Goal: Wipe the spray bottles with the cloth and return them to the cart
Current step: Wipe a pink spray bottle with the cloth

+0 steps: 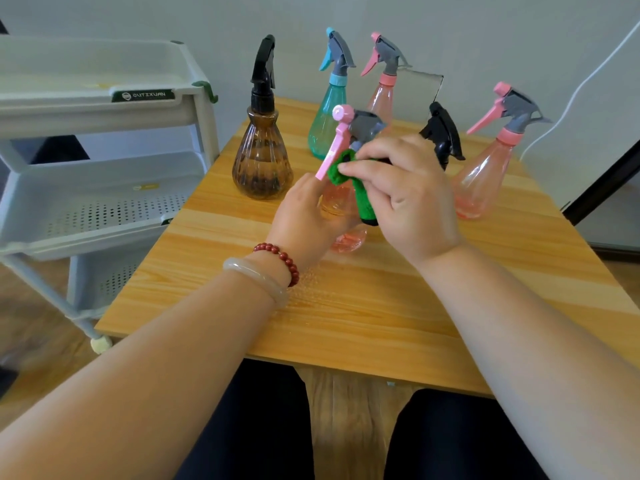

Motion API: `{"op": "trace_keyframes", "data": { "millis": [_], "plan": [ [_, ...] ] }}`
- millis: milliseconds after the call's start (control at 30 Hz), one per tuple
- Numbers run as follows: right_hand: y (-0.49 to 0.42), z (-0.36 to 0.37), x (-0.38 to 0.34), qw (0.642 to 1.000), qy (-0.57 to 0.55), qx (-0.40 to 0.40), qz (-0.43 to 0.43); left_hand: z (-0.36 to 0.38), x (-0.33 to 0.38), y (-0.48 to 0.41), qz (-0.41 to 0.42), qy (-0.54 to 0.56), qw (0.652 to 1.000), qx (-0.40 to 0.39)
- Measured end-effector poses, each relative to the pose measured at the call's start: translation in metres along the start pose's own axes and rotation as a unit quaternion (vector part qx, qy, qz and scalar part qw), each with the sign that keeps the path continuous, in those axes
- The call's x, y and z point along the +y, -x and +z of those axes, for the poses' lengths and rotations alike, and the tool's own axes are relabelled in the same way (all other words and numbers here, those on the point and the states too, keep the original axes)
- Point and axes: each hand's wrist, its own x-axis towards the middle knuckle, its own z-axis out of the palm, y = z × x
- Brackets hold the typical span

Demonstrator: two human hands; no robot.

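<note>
My left hand [304,220] grips a pink spray bottle [346,237] around its body, just above the wooden table [346,317]. Its pink trigger and grey head [349,129] point toward me. My right hand [401,192] holds a green cloth [356,188] and presses it against the bottle's neck below the trigger. Behind stand a brown bottle with a black head [261,161], a teal bottle [327,109], a pink bottle [381,95], another pink bottle at the right [485,178], and a black spray head [443,133] partly hidden by my right hand.
A white tiered cart [104,133] stands left of the table, with its top tray and perforated middle tray showing. A white cable [588,74] hangs on the wall at the right. My knees are below the table's near edge.
</note>
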Motion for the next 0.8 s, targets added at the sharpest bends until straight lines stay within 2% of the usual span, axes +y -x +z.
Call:
{"op": "trace_keyframes", "data": {
  "millis": [133,300,367,467,567,700,800],
  "plan": [
    [-0.015,-0.007,-0.005,0.998,-0.001,0.064,0.017,0.000,0.000,-0.001,-0.002,-0.005,1.000,-0.014],
    [-0.009,0.003,-0.005,0.999,-0.021,-0.019,-0.032,-0.008,0.000,0.001,0.007,0.015,0.999,-0.032],
    [-0.005,0.001,0.001,0.999,-0.008,-0.020,-0.032,-0.014,-0.003,0.002,0.009,0.025,0.997,-0.073],
    [-0.010,-0.006,0.001,1.000,-0.001,0.023,-0.012,-0.020,-0.009,0.004,-0.021,0.035,0.988,-0.148],
    [-0.016,-0.004,-0.004,0.999,-0.007,0.052,0.005,-0.018,-0.014,0.002,-0.033,0.042,0.989,-0.135],
    [0.003,0.004,-0.005,1.000,-0.022,-0.001,0.010,-0.014,-0.013,-0.002,-0.031,0.034,0.994,-0.099],
    [0.012,-0.001,-0.003,0.999,-0.031,0.003,0.043,-0.011,-0.010,-0.005,-0.012,0.015,0.996,-0.092]
  ]
}}
